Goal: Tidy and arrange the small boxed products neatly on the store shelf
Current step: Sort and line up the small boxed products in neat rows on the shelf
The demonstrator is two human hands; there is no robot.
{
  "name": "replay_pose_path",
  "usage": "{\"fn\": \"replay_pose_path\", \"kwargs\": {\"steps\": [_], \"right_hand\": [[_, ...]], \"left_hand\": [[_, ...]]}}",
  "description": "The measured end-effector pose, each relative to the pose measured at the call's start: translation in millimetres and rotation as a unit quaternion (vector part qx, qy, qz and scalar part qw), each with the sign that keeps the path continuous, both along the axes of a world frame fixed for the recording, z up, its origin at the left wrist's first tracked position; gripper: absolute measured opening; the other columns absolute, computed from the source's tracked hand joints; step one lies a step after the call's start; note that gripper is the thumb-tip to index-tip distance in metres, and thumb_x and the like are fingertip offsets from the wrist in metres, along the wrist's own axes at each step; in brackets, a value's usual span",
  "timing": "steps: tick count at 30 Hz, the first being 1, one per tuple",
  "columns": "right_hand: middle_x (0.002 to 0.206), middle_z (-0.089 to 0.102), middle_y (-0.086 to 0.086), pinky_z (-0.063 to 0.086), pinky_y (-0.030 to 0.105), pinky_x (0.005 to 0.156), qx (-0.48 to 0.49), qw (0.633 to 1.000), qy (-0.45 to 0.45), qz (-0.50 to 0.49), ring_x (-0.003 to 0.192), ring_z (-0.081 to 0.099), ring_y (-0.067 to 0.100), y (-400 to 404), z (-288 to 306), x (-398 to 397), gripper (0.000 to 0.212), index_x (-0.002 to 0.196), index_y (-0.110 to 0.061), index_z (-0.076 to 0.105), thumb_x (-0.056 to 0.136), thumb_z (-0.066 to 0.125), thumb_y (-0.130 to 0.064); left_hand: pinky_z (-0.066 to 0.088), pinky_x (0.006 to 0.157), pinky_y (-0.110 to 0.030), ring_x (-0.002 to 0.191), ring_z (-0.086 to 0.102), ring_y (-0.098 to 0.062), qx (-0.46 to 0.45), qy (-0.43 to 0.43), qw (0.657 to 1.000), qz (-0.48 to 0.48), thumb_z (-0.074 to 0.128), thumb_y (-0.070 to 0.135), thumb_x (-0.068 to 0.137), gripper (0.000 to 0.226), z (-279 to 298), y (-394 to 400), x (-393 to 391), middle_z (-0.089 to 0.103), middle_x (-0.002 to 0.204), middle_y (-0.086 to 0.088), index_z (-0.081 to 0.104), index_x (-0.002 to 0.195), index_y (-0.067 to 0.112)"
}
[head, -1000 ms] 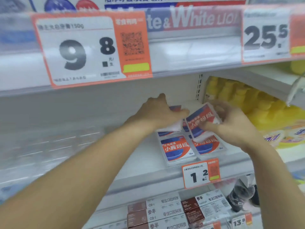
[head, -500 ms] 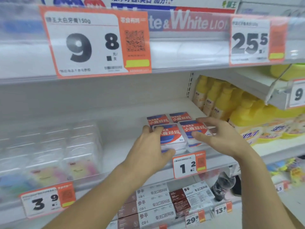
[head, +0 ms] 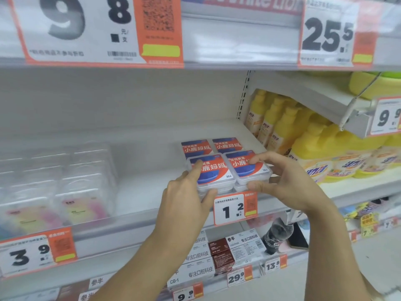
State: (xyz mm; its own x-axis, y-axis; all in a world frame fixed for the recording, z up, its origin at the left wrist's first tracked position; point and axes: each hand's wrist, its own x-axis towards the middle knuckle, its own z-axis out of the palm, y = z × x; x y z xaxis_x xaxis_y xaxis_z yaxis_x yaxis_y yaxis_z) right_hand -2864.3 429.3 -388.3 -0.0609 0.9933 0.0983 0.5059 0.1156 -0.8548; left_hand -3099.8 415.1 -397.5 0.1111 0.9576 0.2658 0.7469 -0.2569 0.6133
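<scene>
Small clear boxes with red, white and blue labels lie in two rows of two on the white shelf (head: pixel 152 183). The front left box (head: pixel 213 172) is held by my left hand (head: pixel 186 196), index finger on its top and thumb at its front edge. My right hand (head: pixel 282 181) grips the front right box (head: pixel 245 168), fingers on its top and thumb against its front. Both front boxes sit on top of other boxes, mostly hidden. Behind them lie the back left box (head: pixel 196 147) and the back right box (head: pixel 227 145).
Clear plastic packs (head: pixel 65 181) fill the shelf's left part. Yellow bottles (head: pixel 303 144) stand on the right. A price tag "1.2" (head: pixel 235 208) hangs at the shelf's front edge. Brown and white cartons (head: pixel 219 253) and a dark bottle (head: pixel 276 235) are on the shelf below.
One second ago my right hand held a box lifted and tilted; now it lies flat at the front right. Both hands have drawn back to the front boxes' edges.
</scene>
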Motion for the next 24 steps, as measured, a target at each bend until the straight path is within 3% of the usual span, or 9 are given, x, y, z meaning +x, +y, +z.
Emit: {"fn": "replay_pose_path", "kwargs": {"steps": [4, 8, 11, 13, 16, 20, 22, 24], "right_hand": [[0.117, 0.071, -0.005, 0.061, 0.034, 0.079, 0.007, 1.000, -0.011, -0.003, 0.100, 0.070, 0.009, 0, -3, 0, 0.046, 0.109, -0.022, 0.065, 0.069, 0.086, -0.015], [0.114, 0.072, -0.015, 0.057, 0.032, 0.089, 0.017, 0.999, -0.018, -0.021, 0.103, 0.069, 0.004, -2, -7, -2, 0.058, 0.116, -0.029, 0.066, 0.061, 0.085, -0.033], [0.110, 0.072, -0.019, 0.055, 0.027, 0.092, 0.023, 0.998, -0.045, -0.036, 0.102, 0.067, -0.003, -4, -8, -4, 0.060, 0.120, -0.030, 0.066, 0.063, 0.086, -0.032], [0.110, 0.072, -0.019, 0.055, 0.032, 0.093, 0.028, 0.997, -0.056, -0.044, 0.103, 0.067, 0.000, -3, -10, -4, 0.058, 0.120, -0.033, 0.066, 0.066, 0.087, -0.030], [0.113, 0.071, -0.020, 0.055, 0.038, 0.094, 0.028, 0.996, -0.075, -0.034, 0.106, 0.067, 0.003, -5, -10, -2, 0.065, 0.123, -0.038, 0.062, 0.063, 0.086, -0.045], [0.135, 0.057, -0.016, 0.050, 0.041, 0.100, -0.020, 0.998, -0.052, -0.015, 0.123, 0.056, 0.009, 0, 8, 2, 0.091, 0.136, -0.049, 0.045, 0.054, 0.079, -0.069], [0.144, 0.048, -0.005, 0.047, 0.039, 0.099, -0.034, 0.997, -0.051, -0.037, 0.128, 0.051, 0.016, 15, 20, 2, 0.086, 0.137, -0.052, 0.044, 0.059, 0.072, -0.075], [0.143, 0.048, -0.003, 0.044, 0.034, 0.096, -0.063, 0.997, -0.041, -0.033, 0.130, 0.049, 0.015, 33, 25, -2, 0.080, 0.137, -0.049, 0.047, 0.064, 0.066, -0.076]], "left_hand": [[0.046, 0.091, -0.022, 0.096, 0.036, 0.001, -0.023, -0.004, 1.000, 0.002, 0.062, 0.043, 0.089, 0.071, 1, -1, -1, 0.058, 0.131, 0.011, 0.027, 0.150, 0.034], [0.047, 0.091, -0.027, 0.109, 0.053, -0.012, -0.028, 0.063, 0.998, -0.007, 0.055, 0.039, 0.095, 0.070, 3, 2, 1, 0.054, 0.133, 0.003, 0.017, 0.153, 0.030], [0.047, 0.089, -0.028, 0.114, 0.054, -0.018, -0.027, 0.147, 0.989, -0.010, 0.053, 0.033, 0.097, 0.073, 0, 4, 5, 0.051, 0.136, -0.001, 0.007, 0.154, 0.025], [0.048, 0.088, -0.028, 0.114, 0.054, -0.018, -0.023, 0.165, 0.986, -0.009, 0.054, 0.031, 0.097, 0.075, -2, 5, 6, 0.050, 0.136, -0.001, 0.005, 0.154, 0.024], [0.047, 0.088, -0.027, 0.115, 0.052, -0.015, -0.027, 0.119, 0.992, -0.017, 0.054, 0.039, 0.095, 0.074, 2, 1, 4, 0.049, 0.137, 0.004, 0.007, 0.152, 0.029], [0.045, 0.077, -0.017, 0.094, 0.055, 0.002, -0.074, -0.085, 0.993, -0.045, 0.062, 0.057, 0.082, 0.064, 16, 4, -11, 0.054, 0.109, 0.024, 0.028, 0.133, 0.039], [0.047, 0.087, -0.026, 0.106, 0.056, -0.008, -0.058, -0.145, 0.988, -0.002, 0.060, 0.061, 0.080, 0.070, 18, 21, -14, 0.052, 0.118, 0.013, 0.031, 0.137, 0.032], [0.044, 0.090, -0.028, 0.114, 0.055, -0.016, -0.099, -0.172, 0.980, 0.030, 0.058, 0.058, 0.084, 0.071, 20, 40, -13, 0.052, 0.129, 0.003, 0.032, 0.143, 0.029]]}}
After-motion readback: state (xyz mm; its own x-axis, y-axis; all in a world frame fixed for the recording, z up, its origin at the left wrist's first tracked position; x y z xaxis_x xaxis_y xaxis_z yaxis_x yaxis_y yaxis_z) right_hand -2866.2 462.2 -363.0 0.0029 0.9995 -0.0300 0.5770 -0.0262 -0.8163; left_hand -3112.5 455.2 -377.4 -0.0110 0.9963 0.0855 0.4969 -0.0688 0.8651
